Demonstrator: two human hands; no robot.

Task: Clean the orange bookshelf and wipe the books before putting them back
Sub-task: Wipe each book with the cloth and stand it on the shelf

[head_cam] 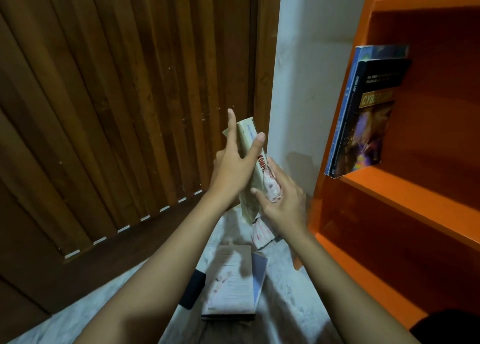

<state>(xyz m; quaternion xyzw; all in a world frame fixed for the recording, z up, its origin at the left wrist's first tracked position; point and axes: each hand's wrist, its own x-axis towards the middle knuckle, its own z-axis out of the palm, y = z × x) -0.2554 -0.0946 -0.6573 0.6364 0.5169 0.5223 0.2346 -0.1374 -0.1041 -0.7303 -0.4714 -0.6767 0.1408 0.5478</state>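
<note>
Gripping cream paperback [248, 133] in both hands, tilted, top end away, mid-air before slatted wooden door [130, 84]. Left hand [233, 167] grip closed round upper half: thumb across spine, index finger straight up. Right hand [283, 206] grip clamped on lower half, thumb on near edge, fingers over pink-and-white cover. Red lettering "KOMP" on spine, rest hidden under fingers. Just right of hands: orange bookshelf [415, 193], against white wall [298, 84]. Standing at left end of one shelf: blue book [376, 52] behind, dark book [368, 125] titled "CYBER…" in front, touching. Below hands on pale floor [285, 291]: stack of books [228, 284], pale cover on top; dark flat object [193, 289] at its left edge; red-and-white printed item [262, 233] near shelf foot, book or cloth, cannot tell.
</note>
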